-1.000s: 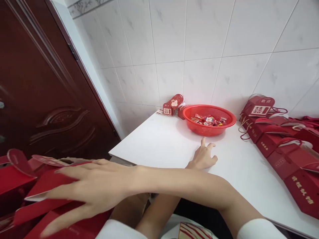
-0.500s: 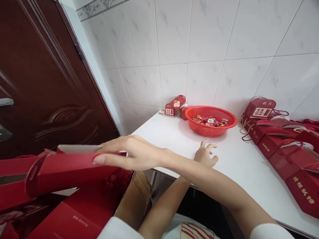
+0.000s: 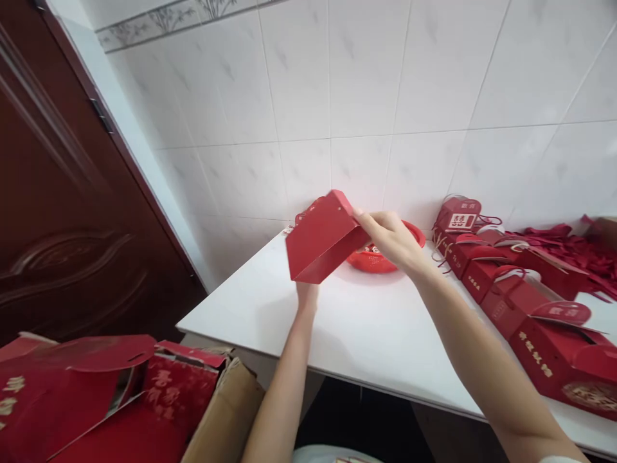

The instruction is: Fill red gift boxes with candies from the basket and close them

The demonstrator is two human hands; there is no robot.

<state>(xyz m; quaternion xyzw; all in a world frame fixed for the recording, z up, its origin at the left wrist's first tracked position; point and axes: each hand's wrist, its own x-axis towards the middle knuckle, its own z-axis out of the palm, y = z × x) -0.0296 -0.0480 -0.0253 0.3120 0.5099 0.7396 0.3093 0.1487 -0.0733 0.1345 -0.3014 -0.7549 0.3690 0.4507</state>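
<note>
A red paper gift box (image 3: 321,238) is tilted in the air above the white table (image 3: 270,315). My right hand (image 3: 388,238) is closed on its right edge, thumb on top. Only the wrist end of my left hand (image 3: 307,294) shows under the box; its fingers are hidden behind it, so I cannot tell whether they grip. Partly covered by the box and my right hand, a red plastic basket (image 3: 373,262) stands behind them.
Red gift boxes (image 3: 511,296) stand in a row along the table's right side, with a pile of dark red ribbons (image 3: 554,247) behind. At lower left, a cardboard carton (image 3: 226,408) holds more red boxes (image 3: 110,386). A brown door (image 3: 62,244) is at left.
My right hand has carried a red gift box from the carton up and right, over the table. My left hand, open and bare before, has moved left, behind the box.
</note>
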